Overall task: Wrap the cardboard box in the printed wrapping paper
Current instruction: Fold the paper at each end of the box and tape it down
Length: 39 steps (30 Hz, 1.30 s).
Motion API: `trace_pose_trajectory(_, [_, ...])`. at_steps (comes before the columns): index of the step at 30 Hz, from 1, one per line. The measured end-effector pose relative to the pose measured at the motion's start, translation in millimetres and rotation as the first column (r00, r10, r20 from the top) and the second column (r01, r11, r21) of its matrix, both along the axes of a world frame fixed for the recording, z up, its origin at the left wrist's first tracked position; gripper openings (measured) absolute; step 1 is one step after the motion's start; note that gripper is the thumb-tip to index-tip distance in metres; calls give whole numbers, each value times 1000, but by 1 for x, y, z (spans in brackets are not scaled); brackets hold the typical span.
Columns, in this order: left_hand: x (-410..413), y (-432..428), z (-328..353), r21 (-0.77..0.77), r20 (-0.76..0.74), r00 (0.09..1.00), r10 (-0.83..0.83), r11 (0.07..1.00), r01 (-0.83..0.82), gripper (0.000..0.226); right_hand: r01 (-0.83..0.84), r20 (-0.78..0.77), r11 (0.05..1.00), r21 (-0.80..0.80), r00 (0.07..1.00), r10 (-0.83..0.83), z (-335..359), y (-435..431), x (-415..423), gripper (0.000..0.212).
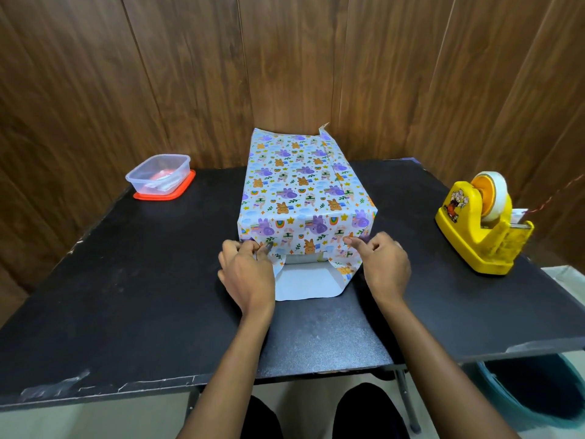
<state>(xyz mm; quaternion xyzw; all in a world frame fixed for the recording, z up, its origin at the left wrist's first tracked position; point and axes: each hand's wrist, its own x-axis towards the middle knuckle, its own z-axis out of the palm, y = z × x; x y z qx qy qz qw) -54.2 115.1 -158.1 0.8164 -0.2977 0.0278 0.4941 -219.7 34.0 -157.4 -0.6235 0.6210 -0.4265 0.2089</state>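
Closing the near end looks like the step in hand: the printed wrapping paper (pixel 300 185) already runs round the cardboard box, which stands in the middle of the black table (pixel 126 280), hidden under the sheet. At the near end the top flap is down, while the bottom flap (pixel 304 283) lies white side up on the table, not yet raised. The left hand (pixel 245 270) pinches the paper at the near left corner with curled fingers; the right hand (pixel 384 267) pinches the near right corner between thumb and curled fingers. The far end is unfolded, its paper poking up, so both ends remain to finish. Counted: one box, one sheet, two hands, one yellow tape dispenser (pixel 481 223), one clear plastic container (pixel 160 174) on one red lid (pixel 186 188)
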Motion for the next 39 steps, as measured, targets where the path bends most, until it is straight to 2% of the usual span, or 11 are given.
trace_pose_trajectory(2, [3,3,1,45,86,996,2,999,-6,15,8,-8,999,-36,1000,-8,1,-3,-5,50])
trace_pose_trajectory(4, [5,7,3,92,179,984,23,995,-40,16,-78,57,997,-24,995,79,1,-10,-10,50])
trace_pose_trajectory(8, [19,8,7,123,478,878,31,987,-101,63,-315,238,949,9,923,303,7,-17,-16,39])
trace_pose_trajectory(10, [30,7,9,111,584,804,-108,992,53,79,-350,258,937,-6,904,340,8,-18,-18,34])
trace_pose_trajectory(12, [36,7,15,79,558,773,-302,946,313,84,-370,285,929,-26,888,361,8,-18,-19,30])
trace_pose_trajectory(14, [36,10,20,29,506,776,-376,907,420,82,-389,317,921,-36,869,379,6,-17,-18,27])
trace_pose_trajectory(17, [32,22,17,26,529,772,-351,917,399,73,-420,360,907,-35,841,404,3,-17,-22,23])
trace_pose_trajectory(22, [30,38,12,61,669,682,-296,936,347,65,-515,361,857,-24,795,488,5,-22,-33,24])
trace_pose_trajectory(29, [45,36,21,199,857,410,-311,935,293,73,-541,384,840,26,781,492,4,-21,-31,35])
trace_pose_trajectory(34, [43,33,20,275,840,388,-379,914,298,74,-460,357,888,8,831,427,7,-19,-20,45])
trace_pose_trajectory(39, [47,30,24,344,844,326,-426,896,280,78,-451,334,893,-5,841,426,2,-24,-22,39])
